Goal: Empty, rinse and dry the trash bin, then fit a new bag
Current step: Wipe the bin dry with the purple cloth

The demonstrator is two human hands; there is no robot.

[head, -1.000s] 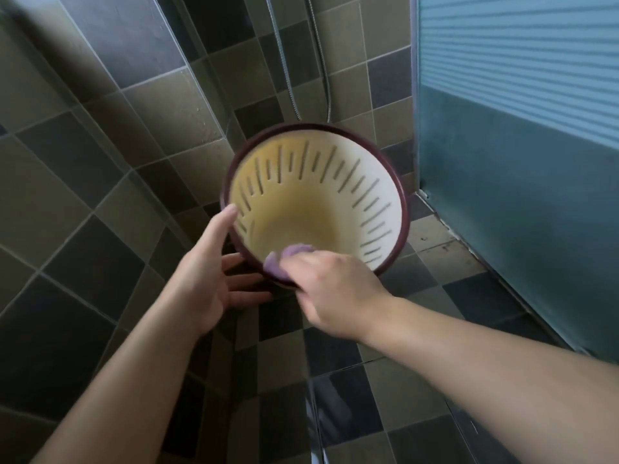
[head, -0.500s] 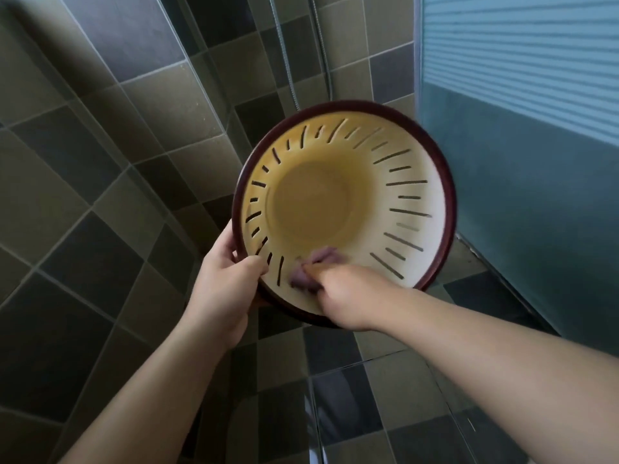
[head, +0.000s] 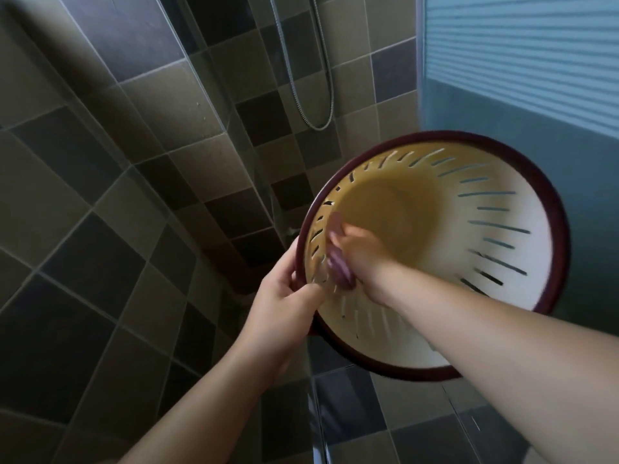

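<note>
Tiled shower corner, dark and tan checks on walls and floor (head: 100, 262). Left hand (head: 284, 309) grips the bin (head: 502, 202) by its rim; right hand (head: 361, 252) is inside, curled round a purple cloth (head: 338, 266). Hose (head: 321, 78) hangs above them, frosted door (head: 536, 78) to the right.

A single head-worn view looks forward and steeply down, close over both forearms, into the open mouth of the trash bin (head: 502, 236) held near the lens. The wide lens bends the tiled wall (head: 110, 155) and floor (head: 385, 406) (straight grout lines curve). No second view shares the scene.
</note>
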